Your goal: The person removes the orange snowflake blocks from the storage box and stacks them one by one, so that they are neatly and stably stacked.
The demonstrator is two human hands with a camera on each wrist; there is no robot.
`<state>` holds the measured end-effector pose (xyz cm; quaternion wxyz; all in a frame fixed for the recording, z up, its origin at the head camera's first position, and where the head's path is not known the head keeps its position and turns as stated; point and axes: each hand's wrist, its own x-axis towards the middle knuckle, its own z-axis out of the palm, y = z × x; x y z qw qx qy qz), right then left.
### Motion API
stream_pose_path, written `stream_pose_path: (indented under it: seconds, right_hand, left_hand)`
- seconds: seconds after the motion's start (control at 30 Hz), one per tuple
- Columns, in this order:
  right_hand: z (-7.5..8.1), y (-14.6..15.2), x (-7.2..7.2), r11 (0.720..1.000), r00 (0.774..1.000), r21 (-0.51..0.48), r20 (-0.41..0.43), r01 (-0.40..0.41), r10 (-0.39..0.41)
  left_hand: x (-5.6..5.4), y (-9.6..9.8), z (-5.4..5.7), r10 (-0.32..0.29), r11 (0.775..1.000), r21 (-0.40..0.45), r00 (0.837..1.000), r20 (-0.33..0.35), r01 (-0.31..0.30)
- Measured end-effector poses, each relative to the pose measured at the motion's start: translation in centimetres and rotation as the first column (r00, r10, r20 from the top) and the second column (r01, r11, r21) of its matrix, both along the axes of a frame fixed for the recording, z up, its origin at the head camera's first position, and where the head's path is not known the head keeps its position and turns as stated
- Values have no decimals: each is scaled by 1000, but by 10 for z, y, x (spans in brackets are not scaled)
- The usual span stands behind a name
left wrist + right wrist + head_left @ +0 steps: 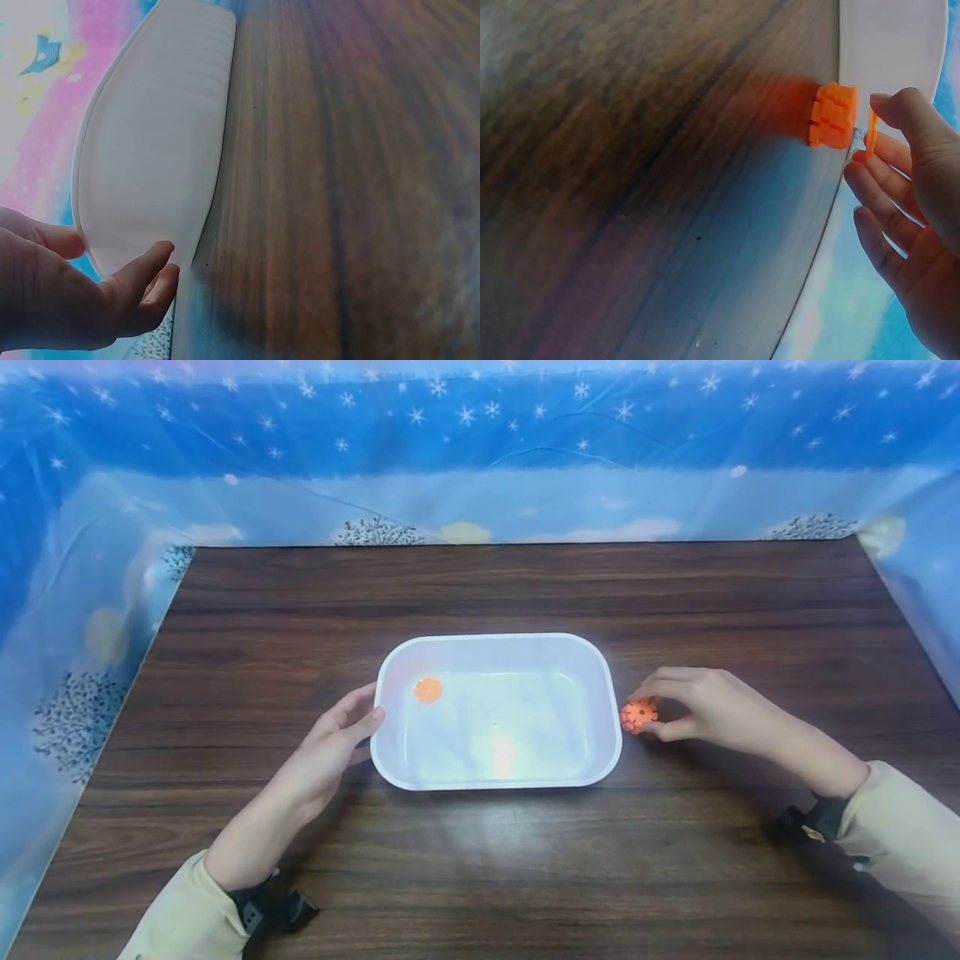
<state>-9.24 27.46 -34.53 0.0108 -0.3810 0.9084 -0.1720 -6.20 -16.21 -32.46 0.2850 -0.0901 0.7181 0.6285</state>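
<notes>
A white plastic tub (pixel 495 781) stands on the table with a flat round orange patch (pixel 427 690) at the left of its floor. My left hand (pixel 330 747) holds the tub's left end, thumb at the rim and fingers along the outer wall; the left wrist view shows this hand (pixel 97 289) too. At the tub's right side, my right hand (pixel 701 706) pinches a thin orange notched disc (pixel 871 131) between thumb and fingers. Just apart from that disc, a short stack of orange notched discs (pixel 832 115) rests on the table beside the tub.
The dark wood-grain table (pixel 495 877) extends around the tub. A blue snowflake-patterned cloth (pixel 480 443) hangs along the back and both sides. Black straps with small devices (pixel 277 906) sit on the wrists, below beige sleeves (pixel 187 914).
</notes>
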Motion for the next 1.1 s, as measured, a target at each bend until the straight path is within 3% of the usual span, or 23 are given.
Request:
stream_pose_path:
  seconds: [0.7,1.1]
  right_hand:
    - [0,-3,2,1000,999,-11,-35,-9,8]
    - [-4,-2,1,1000,1000,7,-6,20,-20]
  left_hand:
    - [0,0,-2,3,1000,15,1000,-9,-3]
    - [0,-1,-4,-4,1000,23,1000,-14,4]
